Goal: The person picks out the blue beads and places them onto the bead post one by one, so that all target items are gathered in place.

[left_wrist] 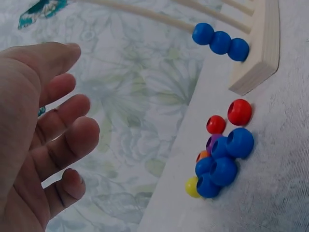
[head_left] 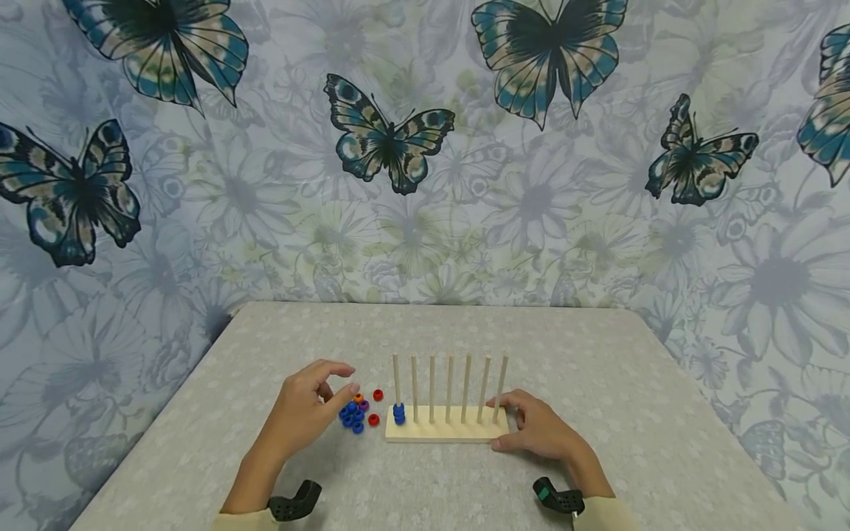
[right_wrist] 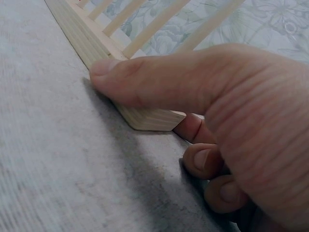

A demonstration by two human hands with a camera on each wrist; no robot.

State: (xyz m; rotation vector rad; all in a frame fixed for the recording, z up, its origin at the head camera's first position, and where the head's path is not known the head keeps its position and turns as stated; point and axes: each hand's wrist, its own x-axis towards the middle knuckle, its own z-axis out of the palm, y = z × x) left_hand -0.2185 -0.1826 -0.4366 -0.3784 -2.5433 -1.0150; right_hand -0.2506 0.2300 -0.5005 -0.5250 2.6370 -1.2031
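Observation:
A pale wooden base [head_left: 446,435] with several upright pegs stands on the table. Three blue beads [left_wrist: 220,42] are stacked on its leftmost peg. My right hand [head_left: 539,429] grips the right end of the base, thumb along the front edge and fingers behind. To the left of the base lies a group of loose beads: several blue beads [left_wrist: 223,171], red beads [left_wrist: 239,112], an orange bead [head_left: 358,397], a purple bead [head_left: 364,405] and a yellow bead [left_wrist: 192,186]. Above and left of them hovers my left hand [head_left: 302,407], fingers loosely bent, nothing between thumb and fingers.
A patterned pale cloth covers the table [head_left: 438,332]. Behind it hangs a floral backdrop [head_left: 425,243] with large butterflies. Dark bands sit at both wrists, below light sleeves.

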